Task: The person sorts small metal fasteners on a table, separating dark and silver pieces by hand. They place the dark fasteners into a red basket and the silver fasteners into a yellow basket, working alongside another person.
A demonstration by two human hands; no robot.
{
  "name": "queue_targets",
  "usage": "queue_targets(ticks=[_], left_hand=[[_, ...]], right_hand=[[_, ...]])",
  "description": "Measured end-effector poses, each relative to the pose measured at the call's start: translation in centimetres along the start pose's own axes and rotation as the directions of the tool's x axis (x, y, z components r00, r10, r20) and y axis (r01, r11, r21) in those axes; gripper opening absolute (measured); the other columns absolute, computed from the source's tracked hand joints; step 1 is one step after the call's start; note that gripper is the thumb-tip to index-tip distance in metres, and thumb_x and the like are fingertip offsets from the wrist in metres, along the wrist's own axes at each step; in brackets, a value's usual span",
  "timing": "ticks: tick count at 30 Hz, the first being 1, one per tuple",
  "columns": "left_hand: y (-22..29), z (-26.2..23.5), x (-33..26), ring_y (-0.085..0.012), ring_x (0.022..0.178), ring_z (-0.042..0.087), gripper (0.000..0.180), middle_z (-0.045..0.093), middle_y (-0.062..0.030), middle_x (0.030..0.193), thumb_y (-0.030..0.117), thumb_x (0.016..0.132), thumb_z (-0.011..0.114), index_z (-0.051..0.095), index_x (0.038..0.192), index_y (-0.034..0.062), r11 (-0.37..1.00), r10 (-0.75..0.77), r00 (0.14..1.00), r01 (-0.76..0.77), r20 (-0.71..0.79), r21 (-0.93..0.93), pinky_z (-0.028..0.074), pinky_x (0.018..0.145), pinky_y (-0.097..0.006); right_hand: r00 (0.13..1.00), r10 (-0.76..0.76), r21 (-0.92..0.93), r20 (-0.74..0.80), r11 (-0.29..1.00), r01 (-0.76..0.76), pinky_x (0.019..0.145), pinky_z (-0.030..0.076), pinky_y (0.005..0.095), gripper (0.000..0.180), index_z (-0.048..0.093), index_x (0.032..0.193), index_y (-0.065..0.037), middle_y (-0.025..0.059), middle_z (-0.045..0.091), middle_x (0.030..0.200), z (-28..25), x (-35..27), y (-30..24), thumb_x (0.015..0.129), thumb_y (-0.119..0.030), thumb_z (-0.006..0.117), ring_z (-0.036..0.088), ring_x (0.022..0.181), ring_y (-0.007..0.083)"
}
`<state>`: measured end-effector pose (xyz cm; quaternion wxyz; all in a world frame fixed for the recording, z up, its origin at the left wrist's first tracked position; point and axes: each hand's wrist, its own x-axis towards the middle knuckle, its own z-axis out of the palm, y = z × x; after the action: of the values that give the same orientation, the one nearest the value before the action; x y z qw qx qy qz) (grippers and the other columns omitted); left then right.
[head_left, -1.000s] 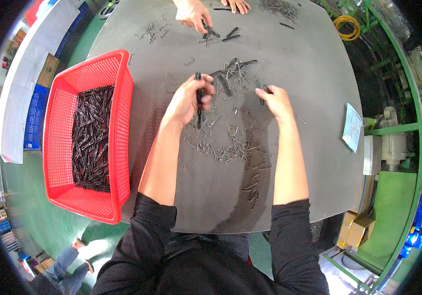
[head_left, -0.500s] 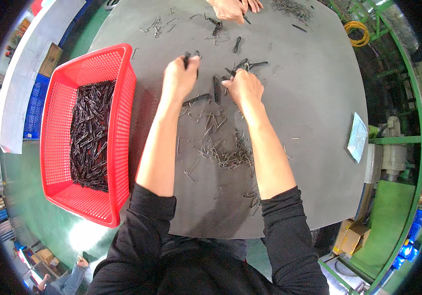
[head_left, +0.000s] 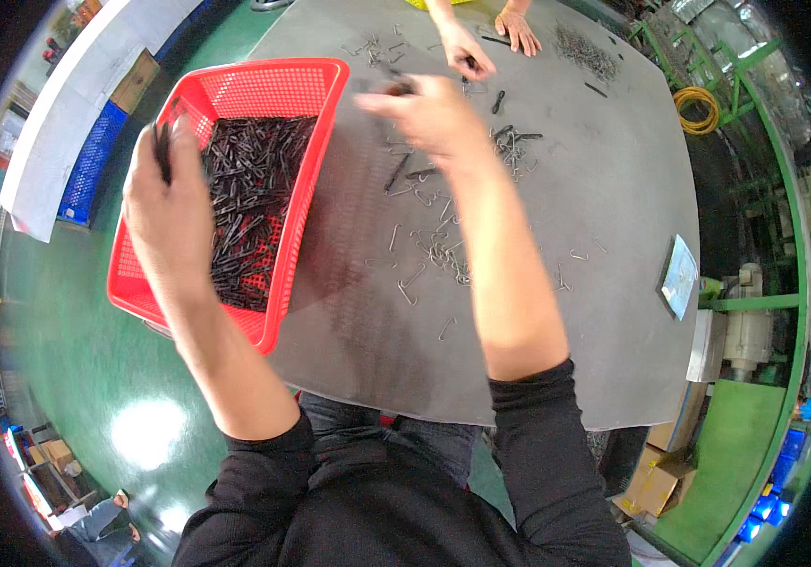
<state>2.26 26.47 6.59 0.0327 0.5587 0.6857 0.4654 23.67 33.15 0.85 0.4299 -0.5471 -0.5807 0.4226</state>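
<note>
My left hand (head_left: 167, 213) is over the left part of a red plastic basket (head_left: 315, 184), fingers closed round slim black loop-shaped pieces (head_left: 162, 153). Many similar black pieces (head_left: 259, 194) lie heaped in the basket. My right hand (head_left: 432, 111), smeared by motion, is above the table just right of the basket's far corner. Dark pieces (head_left: 400, 88) like the others show in its fingers. Below and beyond my right forearm, bent metal wire hooks (head_left: 438, 253) and more black pieces (head_left: 507, 137) are scattered on the table.
Across the grey table (head_left: 604, 331), another person's hand (head_left: 467, 55) grips something dark; their other hand (head_left: 519, 33) rests flat beside a pile of small wire hooks (head_left: 587, 55). A light-blue sheet (head_left: 678, 276) lies at the right edge. Green metal framing (head_left: 755, 302) stands beyond.
My left hand has gone from the table leftward to the basket with black pieces. My right hand has moved left and away from me. The view has shifted, so the basket sits further right.
</note>
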Motion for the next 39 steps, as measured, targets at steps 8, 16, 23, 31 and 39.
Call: queue_targets(ticks=[8,16,23,31,39], left_hand=[[-2.1,-3.1,-0.7,-0.0265,0.09,0.061,0.017,0.065,-0.0081,0.097,0.016,0.084,0.06,0.061,0.096,0.0036,0.946,0.323,0.908,-0.301,-0.267,0.121,0.046,0.082,-0.036],[-0.7,15.6,-7.7,-0.0272,0.091,0.059,0.02,0.061,-0.0115,0.095,0.013,0.079,0.062,0.059,0.097,0.0033,0.974,0.219,0.887,-0.175,0.406,-0.142,0.047,0.077,-0.037],[-5.1,23.6,-9.3,-0.0323,0.098,0.054,0.025,0.057,-0.0139,0.097,0.019,0.076,0.067,0.056,0.093,0.0053,0.967,0.034,0.872,-0.153,0.488,0.206,0.046,0.079,-0.042],[-5.0,23.6,-8.0,-0.0348,0.083,0.06,0.018,0.058,-0.018,0.101,0.01,0.082,0.057,0.051,0.098,0.0031,0.953,-0.162,0.754,0.287,0.637,-0.098,0.047,0.074,-0.047],[-3.8,23.8,-9.7,-0.0319,0.091,0.056,0.016,0.056,-0.0131,0.094,0.013,0.08,0.062,0.056,0.092,0.0048,0.941,0.336,0.771,-0.305,0.541,-0.149,0.046,0.076,-0.042]], right_hand=[[0.965,-0.235,-0.243,-0.118,0.949,0.201,0.073,0.051,0.0345,0.045,0.061,0.102,0.0,0.0157,0.066,0.091,6.9,3.0,-0.4,0.071,-0.029,0.075,0.064,0.085,0.026],[0.896,0.148,-0.713,-0.419,0.558,-0.425,0.079,0.048,0.0389,0.037,0.06,0.104,-0.007,0.0145,0.066,0.095,-2.5,1.7,14.8,0.074,-0.024,0.071,0.062,0.092,0.0298],[0.972,0.015,-0.537,-0.236,0.831,-0.143,0.076,0.049,0.0382,0.016,0.064,0.087,-0.005,0.0146,0.063,0.092,-5.1,2.4,16.4,0.076,-0.017,0.064,0.062,0.089,0.0322],[0.981,0.176,-0.742,-0.08,0.647,-0.177,0.074,0.049,0.0403,0.019,0.063,0.09,-0.006,0.0157,0.062,0.093,-4.8,1.1,15.2,0.08,-0.022,0.066,0.062,0.09,0.0273],[0.938,0.127,-0.331,-0.324,0.913,-0.238,0.079,0.046,0.0349,0.029,0.052,0.104,-0.003,0.0135,0.063,0.091,-9.4,2.2,17.6,0.085,-0.023,0.06,0.061,0.089,0.0234]])
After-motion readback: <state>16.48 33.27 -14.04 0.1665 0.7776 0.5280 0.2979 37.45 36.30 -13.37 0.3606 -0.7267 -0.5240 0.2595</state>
